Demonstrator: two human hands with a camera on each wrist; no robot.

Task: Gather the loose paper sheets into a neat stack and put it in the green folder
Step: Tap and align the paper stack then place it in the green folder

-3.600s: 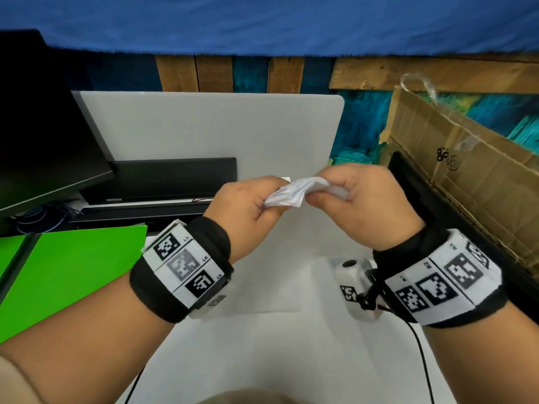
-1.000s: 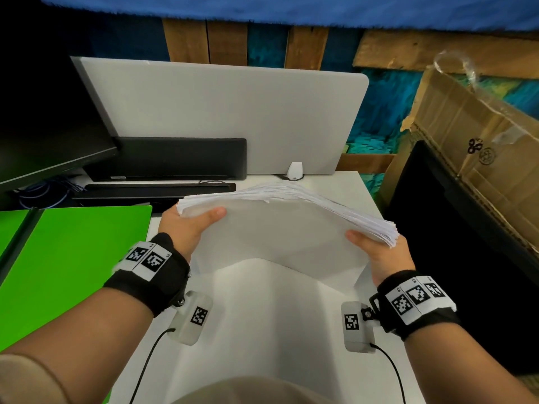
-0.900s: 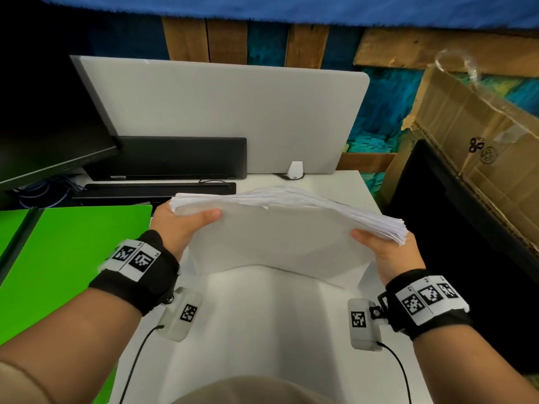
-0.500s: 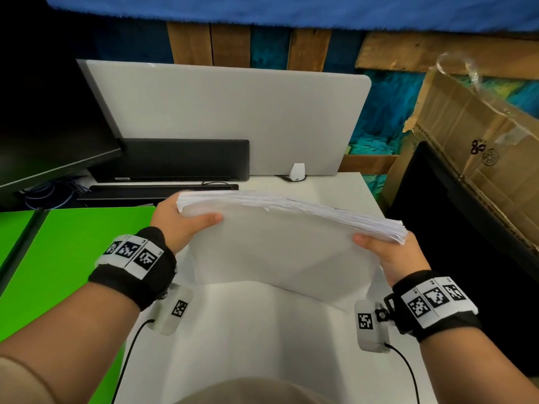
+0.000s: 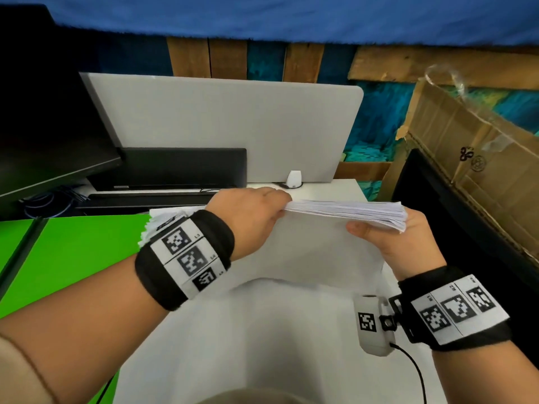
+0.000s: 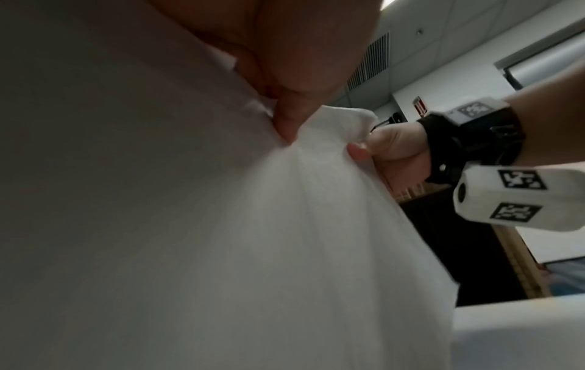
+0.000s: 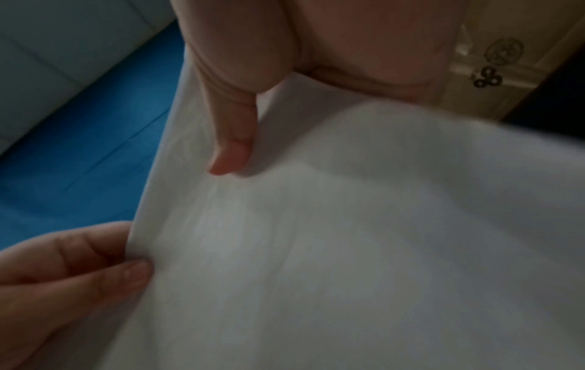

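Hands (image 5: 250,217) (image 5: 390,240) (two) hold one stack (image 5: 350,212).

black wristbands (image 5: 186,258), checkered markers, white wrist camera (image 5: 373,325)

matt white paper stack (image 5: 344,211) with ragged layered edges, smooth matt green folder (image 5: 73,258), smooth white bench (image 5: 262,330), matt grey divider panel (image 5: 233,126), rough brown corrugated cardboard box (image 5: 472,170), glossy black monitor (image 5: 43,126), wooden planks (image 5: 227,58), black cloth wristbands (image 5: 215,237)

Both hands (image 5: 253,217) (image 5: 388,240) raised; fingers curled.
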